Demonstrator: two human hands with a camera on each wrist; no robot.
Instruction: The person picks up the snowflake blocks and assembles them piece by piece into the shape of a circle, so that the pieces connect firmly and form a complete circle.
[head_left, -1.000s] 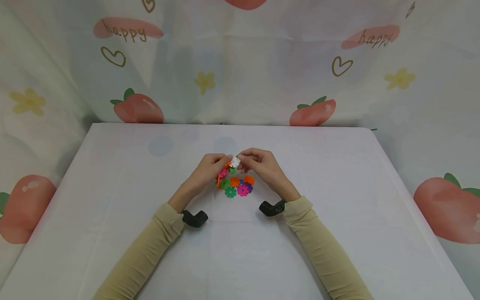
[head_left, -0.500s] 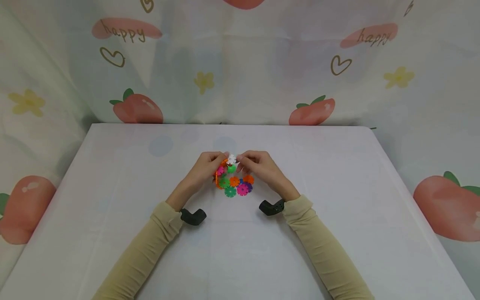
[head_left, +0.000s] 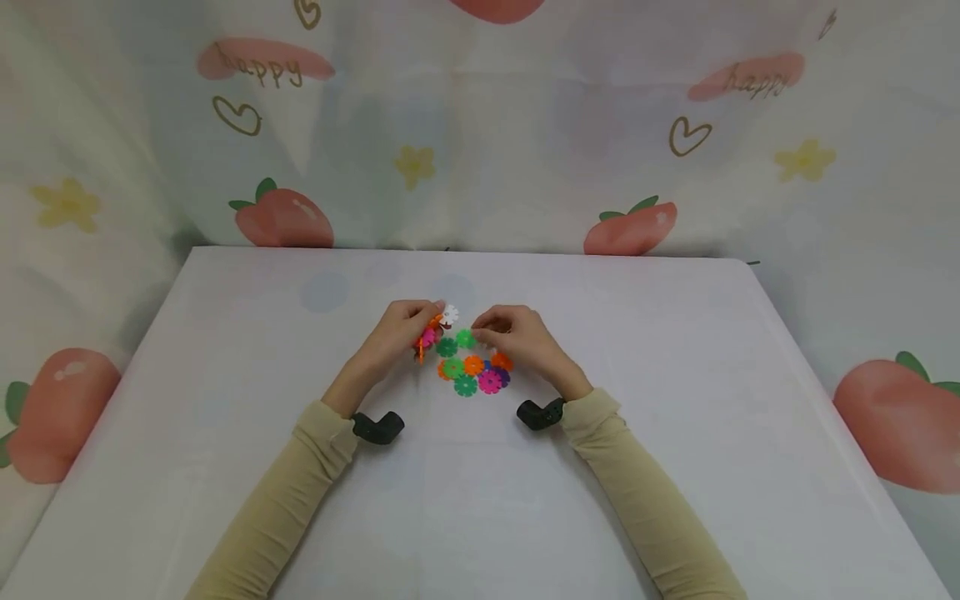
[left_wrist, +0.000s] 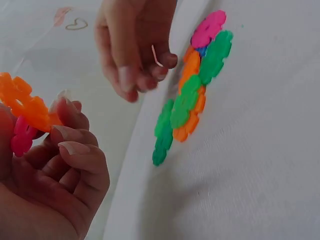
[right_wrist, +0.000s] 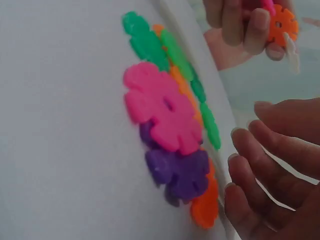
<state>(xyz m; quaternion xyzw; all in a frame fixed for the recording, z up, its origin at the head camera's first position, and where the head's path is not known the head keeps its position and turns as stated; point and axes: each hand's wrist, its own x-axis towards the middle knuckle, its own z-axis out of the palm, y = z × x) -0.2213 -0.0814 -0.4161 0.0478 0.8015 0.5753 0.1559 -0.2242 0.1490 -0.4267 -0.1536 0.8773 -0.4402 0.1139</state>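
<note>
My left hand point(head_left: 392, 332) pinches a cluster of joined flower-shaped plastic discs. In it are orange discs point(left_wrist: 22, 100), a pink disc point(left_wrist: 23, 136) and a white disc point(head_left: 450, 314) that sticks out toward the right. Part of the cluster is hidden by the fingers. My right hand point(head_left: 521, 335) hovers over the right side of the loose discs, with its fingers loosely bent and nothing between them in the right wrist view. Below the hands, on the table, lie several loose discs: a pink disc point(right_wrist: 162, 107), a purple disc point(right_wrist: 177, 172), green discs point(head_left: 465, 385) and orange ones point(head_left: 473, 365), some overlapping.
A white cloth covers the table point(head_left: 465, 517). Behind it hangs a printed curtain point(head_left: 510, 150) with peaches, hearts and flowers. Black wrist mounts point(head_left: 378, 427) are on both wrists, below tan sleeves point(head_left: 266, 500).
My left hand has drawn away to the left with the joined discs, the white one among them. My right hand, earlier at the white disc, is now apart from it. More loose green discs show.
</note>
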